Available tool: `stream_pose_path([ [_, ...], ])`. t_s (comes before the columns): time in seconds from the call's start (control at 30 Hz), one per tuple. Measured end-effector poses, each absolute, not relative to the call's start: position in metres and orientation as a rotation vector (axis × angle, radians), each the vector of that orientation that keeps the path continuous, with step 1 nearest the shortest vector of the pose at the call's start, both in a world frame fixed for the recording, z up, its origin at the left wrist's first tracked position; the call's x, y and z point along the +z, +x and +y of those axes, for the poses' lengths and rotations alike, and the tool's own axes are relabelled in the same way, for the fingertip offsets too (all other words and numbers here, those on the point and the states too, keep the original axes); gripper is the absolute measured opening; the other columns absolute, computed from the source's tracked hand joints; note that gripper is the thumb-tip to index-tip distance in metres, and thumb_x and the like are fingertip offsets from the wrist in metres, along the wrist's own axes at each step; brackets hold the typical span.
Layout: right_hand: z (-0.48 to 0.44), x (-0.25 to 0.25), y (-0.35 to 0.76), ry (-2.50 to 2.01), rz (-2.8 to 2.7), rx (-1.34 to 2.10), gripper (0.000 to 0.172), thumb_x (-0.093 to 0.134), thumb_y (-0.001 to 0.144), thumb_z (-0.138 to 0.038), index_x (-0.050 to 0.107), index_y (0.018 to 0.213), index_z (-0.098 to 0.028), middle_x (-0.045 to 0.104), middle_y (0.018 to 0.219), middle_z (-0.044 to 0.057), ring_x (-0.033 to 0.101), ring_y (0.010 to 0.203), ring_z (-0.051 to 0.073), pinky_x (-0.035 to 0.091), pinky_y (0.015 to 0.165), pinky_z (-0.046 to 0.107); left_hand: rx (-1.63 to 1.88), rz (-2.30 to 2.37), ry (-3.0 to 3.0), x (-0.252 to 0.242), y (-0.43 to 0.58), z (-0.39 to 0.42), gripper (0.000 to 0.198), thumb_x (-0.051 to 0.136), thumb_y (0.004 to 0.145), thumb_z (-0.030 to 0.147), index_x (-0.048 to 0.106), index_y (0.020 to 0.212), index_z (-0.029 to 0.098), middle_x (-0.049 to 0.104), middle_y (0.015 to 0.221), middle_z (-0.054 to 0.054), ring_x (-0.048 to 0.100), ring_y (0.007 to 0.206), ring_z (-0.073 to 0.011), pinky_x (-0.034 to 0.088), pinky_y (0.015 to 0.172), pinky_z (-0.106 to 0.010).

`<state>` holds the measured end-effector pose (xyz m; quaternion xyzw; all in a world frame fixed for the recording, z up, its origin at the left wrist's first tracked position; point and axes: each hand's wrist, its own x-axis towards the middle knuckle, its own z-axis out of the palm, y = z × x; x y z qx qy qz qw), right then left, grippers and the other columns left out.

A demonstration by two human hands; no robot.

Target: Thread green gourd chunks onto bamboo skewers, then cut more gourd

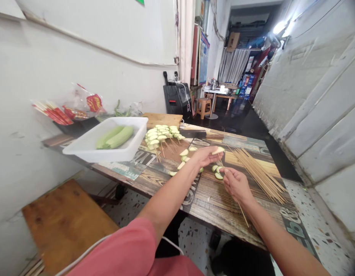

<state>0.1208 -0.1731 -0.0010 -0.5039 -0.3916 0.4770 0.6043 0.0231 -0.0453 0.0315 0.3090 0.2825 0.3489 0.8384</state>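
Note:
My left hand [205, 155] pinches a pale green vegetable slice [218, 150] above the wooden table [212, 199]. Just right of it, my right hand [236, 184] grips a thin bamboo skewer [243, 214] whose tip points toward that slice. Loose slices [217, 172] lie on the table between and beside both hands. A pile of finished skewers [161, 135] loaded with slices rests farther back at the table's middle.
A white tub [88, 147] holding whole green gourds [116, 137] stands at the left. A bundle of bare skewers [259, 172] lies at the right. A cleaver [202, 134] and cutting board [162, 119] sit at the back. A wooden bench [65, 222] is below left.

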Motion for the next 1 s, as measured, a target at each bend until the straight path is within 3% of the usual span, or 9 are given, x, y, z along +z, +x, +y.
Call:
stream_pose_path([
  [0.2, -0.172, -0.001, 0.119, -1.188, -0.833, 1.101, 0.043, 0.070, 0.065, -0.053, 0.060, 0.082, -0.015, 0.033, 0.038, -0.012, 0.020, 0.027, 0.002, 0.014, 0.027, 0.017, 0.725, 0.581, 0.656, 0.025, 0.025, -0.045, 0.006, 0.056, 0.083, 0.008, 0.061, 0.079, 0.007, 0.069, 0.076, -0.013, 0.069, 0.076, -0.0190, 0.053, 0.083, -0.035],
  [0.37, -0.168, 0.000, 0.122, -1.150, -0.776, 1.082, 0.041, 0.070, 0.065, -0.051, 0.058, 0.082, -0.016, 0.033, 0.038, -0.012, 0.020, 0.026, 0.002, 0.014, 0.027, 0.017, 0.638, 0.607, 0.701, 0.024, 0.035, -0.057, 0.006, 0.055, 0.083, 0.007, 0.060, 0.079, 0.007, 0.069, 0.073, -0.012, 0.068, 0.071, -0.0180, 0.055, 0.077, -0.034],
  [0.53, -0.169, 0.005, 0.128, -1.230, -0.905, 1.042, 0.041, 0.066, 0.068, -0.051, 0.061, 0.088, -0.014, 0.037, 0.043, -0.011, 0.026, 0.027, 0.003, 0.015, 0.029, 0.018, 0.758, 0.597, 0.654, 0.028, 0.034, -0.052, 0.005, 0.056, 0.082, 0.005, 0.060, 0.078, 0.007, 0.068, 0.075, -0.012, 0.068, 0.071, -0.0184, 0.055, 0.078, -0.036],
  [0.7, -0.171, 0.002, 0.133, -1.347, -1.095, 0.968, 0.043, 0.060, 0.072, -0.052, 0.064, 0.088, -0.012, 0.032, 0.042, -0.010, 0.023, 0.034, 0.004, 0.014, 0.035, 0.019, 0.901, 0.666, 0.544, 0.030, 0.022, -0.037, 0.003, 0.056, 0.082, 0.006, 0.059, 0.080, 0.007, 0.069, 0.078, -0.014, 0.068, 0.075, -0.0189, 0.054, 0.080, -0.035],
  [1.0, -0.164, -0.003, 0.140, -1.398, -1.160, 0.687, 0.036, 0.053, 0.078, -0.045, 0.066, 0.084, -0.012, 0.037, 0.047, -0.007, 0.027, 0.043, 0.007, 0.020, 0.043, 0.022, 0.657, 0.604, 0.711, 0.024, 0.040, -0.064, 0.015, 0.049, 0.085, 0.003, 0.059, 0.074, 0.007, 0.067, 0.071, -0.010, 0.066, 0.067, -0.0157, 0.054, 0.071, -0.031],
])
